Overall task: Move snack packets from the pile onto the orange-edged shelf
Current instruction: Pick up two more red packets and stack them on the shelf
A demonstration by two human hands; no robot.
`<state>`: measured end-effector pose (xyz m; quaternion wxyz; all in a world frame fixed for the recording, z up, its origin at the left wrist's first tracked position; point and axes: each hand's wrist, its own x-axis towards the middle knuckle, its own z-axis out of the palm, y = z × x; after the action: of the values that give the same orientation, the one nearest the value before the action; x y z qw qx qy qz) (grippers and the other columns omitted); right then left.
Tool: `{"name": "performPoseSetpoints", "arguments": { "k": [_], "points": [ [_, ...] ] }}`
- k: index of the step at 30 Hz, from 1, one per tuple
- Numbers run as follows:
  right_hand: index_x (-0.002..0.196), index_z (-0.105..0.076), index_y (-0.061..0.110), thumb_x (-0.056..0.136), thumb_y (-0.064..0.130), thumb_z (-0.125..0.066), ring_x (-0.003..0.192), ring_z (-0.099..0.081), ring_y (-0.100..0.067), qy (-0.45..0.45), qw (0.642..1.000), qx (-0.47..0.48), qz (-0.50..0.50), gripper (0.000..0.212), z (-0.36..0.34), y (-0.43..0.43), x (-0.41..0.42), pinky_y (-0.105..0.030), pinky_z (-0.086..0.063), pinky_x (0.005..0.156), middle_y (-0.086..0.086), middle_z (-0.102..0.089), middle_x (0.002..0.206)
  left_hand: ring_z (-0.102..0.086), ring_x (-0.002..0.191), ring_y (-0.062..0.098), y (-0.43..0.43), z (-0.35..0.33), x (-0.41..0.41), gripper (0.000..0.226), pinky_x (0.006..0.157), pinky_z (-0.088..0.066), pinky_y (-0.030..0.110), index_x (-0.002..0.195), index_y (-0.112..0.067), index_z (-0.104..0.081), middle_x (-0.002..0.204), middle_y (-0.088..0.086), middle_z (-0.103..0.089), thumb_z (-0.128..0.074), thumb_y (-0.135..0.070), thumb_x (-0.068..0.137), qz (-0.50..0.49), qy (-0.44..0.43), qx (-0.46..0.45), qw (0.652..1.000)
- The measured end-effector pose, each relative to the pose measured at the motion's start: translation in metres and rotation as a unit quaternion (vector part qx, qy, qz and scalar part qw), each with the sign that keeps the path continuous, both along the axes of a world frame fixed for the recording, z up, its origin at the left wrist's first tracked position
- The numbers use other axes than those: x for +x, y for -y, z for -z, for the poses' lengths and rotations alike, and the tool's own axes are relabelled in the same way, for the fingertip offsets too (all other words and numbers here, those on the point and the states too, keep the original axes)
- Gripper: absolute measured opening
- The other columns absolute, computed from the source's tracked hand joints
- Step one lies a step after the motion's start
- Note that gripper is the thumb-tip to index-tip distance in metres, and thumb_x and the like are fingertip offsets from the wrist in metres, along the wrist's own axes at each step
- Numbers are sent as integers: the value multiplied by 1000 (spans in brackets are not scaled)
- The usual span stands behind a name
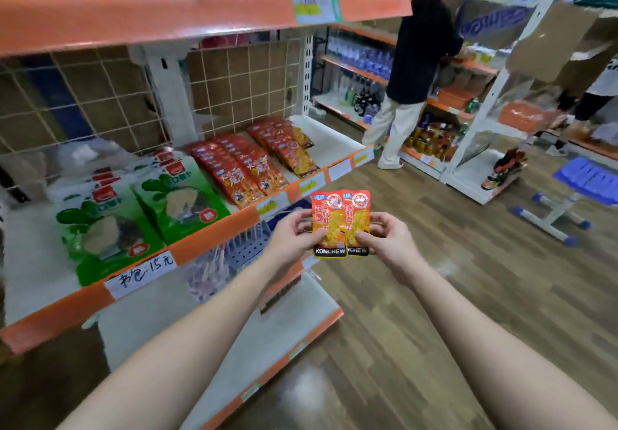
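Orange-and-yellow snack packets, two of them, are held upright and side by side just in front of the orange-edged shelf, clear of its front strip and not touching it. One packet slightly overlaps the other, and black bands with white lettering are seen along their lower edges. The left grip is clenched on the left side of the pair, with the thumb laid across the front. The right grip is clenched on the right side in the same manner, so the pair is pinched from both sides.

On the orange-edged shelf, red packets are laid in overlapping rows towards its right end, with a further row of similar packets just beyond them. Green packs are stacked nearer the middle of the shelf. A handwritten price label is fixed to the front strip below the green packs. A wire grid is set behind the shelf, and an upper shelf with the same orange strip is mounted above it. Well to the right of the shelf, a person in a black top is seen at another rack, and a blue stool is placed on the wood floor.
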<state>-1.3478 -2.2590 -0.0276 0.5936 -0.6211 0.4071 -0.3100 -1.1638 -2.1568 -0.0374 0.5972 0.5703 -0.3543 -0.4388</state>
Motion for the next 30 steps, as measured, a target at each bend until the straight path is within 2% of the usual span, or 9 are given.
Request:
{"name": "performPoseSetpoints", "arguments": {
  "k": [7, 13, 15, 17, 21, 24, 26, 28, 30],
  "points": [
    [112, -61, 5, 87, -9, -67, 83, -70, -26, 28, 997, -33, -69, 29, -13, 81, 57, -33, -55, 71, -19, -73, 98, -66, 104, 21, 62, -28, 32, 40, 89, -56, 26, 123, -10, -55, 113, 10, -67, -70, 2, 89, -64, 80, -27, 994],
    [103, -62, 12, 87, -6, -68, 76, -71, -18, 54, 993, -22, -103, 24, -26, 148, 104, -30, -57, 70, -4, -75, 84, -62, 109, 18, 130, -62, 70, 62, 88, -52, 15, 141, -7, -43, 127, 9, -61, -70, 5, 87, -103, 132, -46, 985],
    [100, -61, 13, 87, -8, -67, 71, -70, -16, 55, 993, -18, -101, 25, -31, 171, 113, -26, -55, 64, -3, -73, 81, -63, 110, 15, 149, -65, 82, 72, 95, -54, 26, 144, -21, -40, 130, 7, -61, -73, 3, 85, -122, 133, -52, 982],
    [104, -61, 8, 85, -10, -67, 76, -70, -21, 68, 994, -19, -86, 27, -31, 195, 124, -32, -57, 71, -6, -73, 85, -60, 115, 9, 164, -66, 95, 81, 103, -51, 37, 142, -36, -35, 134, 3, -58, -75, 3, 83, -137, 134, -53, 980],
    [115, -60, 1, 84, -14, -64, 80, -71, -23, 81, 993, -9, -82, 34, -38, 229, 147, -36, -59, 76, -13, -73, 96, -54, 129, 14, 181, -67, 119, 91, 107, -48, 45, 142, -51, -40, 140, 6, -56, -76, 5, 80, -181, 156, -51, 970],
    [118, -60, 4, 82, -14, -64, 88, -71, -28, 69, 992, -19, -99, 41, -39, 253, 170, -38, -59, 76, -15, -73, 102, -53, 126, 5, 183, -72, 133, 85, 103, -50, 30, 140, -54, -44, 139, 0, -54, -74, 2, 83, -197, 192, -36, 961],
    [119, -60, 5, 81, -15, -63, 88, -71, -28, 70, 991, -10, -112, 44, -37, 272, 183, -36, -58, 73, -13, -73, 101, -56, 116, -4, 184, -74, 138, 79, 89, -52, 16, 141, -46, -46, 131, -6, -55, -72, 3, 85, -211, 193, -37, 958],
    [114, -62, 6, 83, -15, -61, 85, -70, -27, 77, 989, 17, -123, 38, -35, 286, 196, -35, -58, 70, -10, -72, 97, -56, 105, -14, 185, -76, 140, 74, 78, -51, 9, 141, -40, -47, 124, -9, -53, -72, 1, 86, -231, 212, -33, 949],
    [103, -65, 11, 88, -8, -62, 82, -70, -26, 80, 987, 37, -136, 24, -35, 294, 205, -36, -57, 71, -9, -74, 93, -57, 101, -17, 186, -76, 141, 68, 78, -51, 9, 138, -35, -51, 120, -9, -55, -76, -3, 85, -249, 219, -25, 943]
  ]
}}
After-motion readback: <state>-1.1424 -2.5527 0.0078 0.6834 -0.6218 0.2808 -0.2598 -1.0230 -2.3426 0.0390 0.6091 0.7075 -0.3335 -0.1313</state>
